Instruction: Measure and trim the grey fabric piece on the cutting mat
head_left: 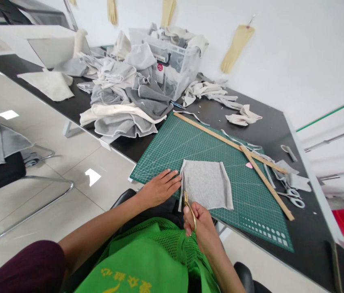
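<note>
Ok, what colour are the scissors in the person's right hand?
The scissors in the right hand are gold-coloured, seen best in the head view.

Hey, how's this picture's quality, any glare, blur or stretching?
Head view throughout: bright white glare patches on the glossy pale tiled floor; apparent stretching toward the edges, with the black tabletop slanting; the square grey cloth and gold metal scissors reasonably clear.

Bare left forearm [107, 224] slants in from near left; left hand [157, 189] flat, palm down, fingers [173, 180] straight and slightly parted, aimed right. Bare right forearm [222, 258] angles up from near right, leaning left; right hand [201, 223] curled in a grip, just right of and nearer than the left.
</note>
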Demonstrator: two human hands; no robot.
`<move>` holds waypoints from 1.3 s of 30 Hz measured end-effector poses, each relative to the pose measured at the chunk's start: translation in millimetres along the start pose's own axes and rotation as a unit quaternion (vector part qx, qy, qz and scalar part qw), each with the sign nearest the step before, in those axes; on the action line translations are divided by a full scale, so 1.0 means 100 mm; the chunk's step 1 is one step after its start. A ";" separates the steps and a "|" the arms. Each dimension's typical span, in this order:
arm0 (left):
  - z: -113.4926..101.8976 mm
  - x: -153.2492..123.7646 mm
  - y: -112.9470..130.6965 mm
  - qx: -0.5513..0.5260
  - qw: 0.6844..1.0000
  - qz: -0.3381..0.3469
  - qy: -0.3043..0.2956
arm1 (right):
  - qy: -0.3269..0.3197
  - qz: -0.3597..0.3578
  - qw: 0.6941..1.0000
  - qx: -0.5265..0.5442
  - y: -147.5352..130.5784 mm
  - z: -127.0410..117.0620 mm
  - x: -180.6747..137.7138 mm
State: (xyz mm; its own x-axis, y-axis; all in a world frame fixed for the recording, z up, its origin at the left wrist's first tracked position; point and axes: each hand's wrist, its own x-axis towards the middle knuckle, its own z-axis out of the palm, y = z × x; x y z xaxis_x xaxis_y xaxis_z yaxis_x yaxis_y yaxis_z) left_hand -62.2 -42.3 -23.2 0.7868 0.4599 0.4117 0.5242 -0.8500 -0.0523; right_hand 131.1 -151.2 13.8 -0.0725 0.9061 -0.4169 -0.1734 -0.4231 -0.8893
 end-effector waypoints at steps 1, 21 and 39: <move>0.00 0.00 0.00 0.000 1.000 0.002 -0.001 | -0.001 0.001 1.000 0.006 -0.01 0.00 0.00; 0.02 -0.01 0.01 -0.013 1.000 -0.004 0.018 | 0.007 0.006 0.998 -0.058 -0.12 0.00 0.13; 0.04 -0.02 0.00 -0.017 1.000 0.001 0.019 | -0.001 0.016 1.000 -0.014 -0.14 0.03 0.15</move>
State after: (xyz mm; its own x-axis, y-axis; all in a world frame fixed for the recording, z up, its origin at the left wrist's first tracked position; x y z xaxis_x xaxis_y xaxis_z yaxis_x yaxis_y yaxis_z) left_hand -62.0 -42.1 -27.4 0.7742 0.4490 0.4462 0.5110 -0.8593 -0.0221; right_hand 129.3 -131.6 20.5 -0.0794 0.8921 -0.4448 -0.1429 -0.4517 -0.8806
